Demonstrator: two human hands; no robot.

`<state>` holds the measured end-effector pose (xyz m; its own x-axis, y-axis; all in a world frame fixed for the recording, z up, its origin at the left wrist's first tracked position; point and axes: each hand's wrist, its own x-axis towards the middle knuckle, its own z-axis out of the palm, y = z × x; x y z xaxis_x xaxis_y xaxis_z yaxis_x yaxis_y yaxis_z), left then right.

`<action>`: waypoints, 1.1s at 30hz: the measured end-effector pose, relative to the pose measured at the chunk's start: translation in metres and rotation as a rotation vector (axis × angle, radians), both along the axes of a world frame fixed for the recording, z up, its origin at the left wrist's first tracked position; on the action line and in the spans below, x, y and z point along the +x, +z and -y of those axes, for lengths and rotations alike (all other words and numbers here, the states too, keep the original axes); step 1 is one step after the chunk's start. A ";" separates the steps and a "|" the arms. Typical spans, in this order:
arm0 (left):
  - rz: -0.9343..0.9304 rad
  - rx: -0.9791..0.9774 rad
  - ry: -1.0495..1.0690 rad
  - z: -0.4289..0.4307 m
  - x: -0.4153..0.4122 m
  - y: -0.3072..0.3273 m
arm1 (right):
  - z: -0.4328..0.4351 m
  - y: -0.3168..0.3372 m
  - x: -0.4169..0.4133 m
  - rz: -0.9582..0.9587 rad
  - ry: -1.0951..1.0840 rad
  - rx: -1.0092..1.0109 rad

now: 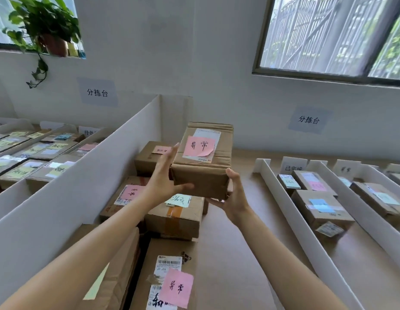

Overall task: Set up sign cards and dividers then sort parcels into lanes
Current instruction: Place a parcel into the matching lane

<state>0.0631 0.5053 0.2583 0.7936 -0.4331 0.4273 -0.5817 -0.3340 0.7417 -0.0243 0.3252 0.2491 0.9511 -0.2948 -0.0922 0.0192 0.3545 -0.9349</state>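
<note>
Brown tabletop: pink-noted parcel is being held over stacked parcels, left hand flat against its side, fingers straight; right hand clamped round its corner.

Hidden beneath the held brown cardboard box: fingers of the right hand. Cut off at the bottom edge: flat brown parcel with pink sticky note. Too blurred to read: small white sign card on the right. Half hidden behind the tall white divider board: another white sign card.
</note>
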 end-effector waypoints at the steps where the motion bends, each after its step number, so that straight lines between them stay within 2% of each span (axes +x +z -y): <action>1: -0.043 -0.009 -0.081 0.001 -0.003 0.000 | 0.002 -0.001 -0.007 -0.011 0.008 0.002; 3: -0.083 0.001 -0.172 0.010 -0.007 0.001 | 0.009 -0.002 -0.022 -0.032 0.003 -0.007; 6: -0.063 0.008 -0.169 0.028 -0.015 0.000 | 0.027 -0.005 -0.040 -0.093 -0.037 -0.054; 10: -0.038 0.016 -0.180 0.058 -0.033 -0.003 | 0.053 -0.002 -0.065 -0.137 -0.090 -0.245; 19: 0.027 0.034 -0.170 0.156 -0.090 -0.012 | 0.146 -0.008 -0.128 -0.023 -0.241 -0.544; 25: 0.024 -0.022 -0.296 0.254 -0.154 -0.020 | 0.231 -0.003 -0.203 -0.024 -0.318 -0.639; 28: 0.028 -0.074 -0.336 0.304 -0.190 -0.024 | 0.273 -0.001 -0.251 0.044 -0.304 -0.644; 33: -0.015 -0.075 -0.413 0.376 -0.238 -0.036 | 0.338 -0.009 -0.315 0.053 -0.419 -0.677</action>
<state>-0.1750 0.1294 0.2227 0.5663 -0.6843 0.4594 -0.6443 -0.0200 0.7645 -0.3394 -0.0128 0.2404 0.7468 -0.6046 0.2770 0.0755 -0.3367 -0.9386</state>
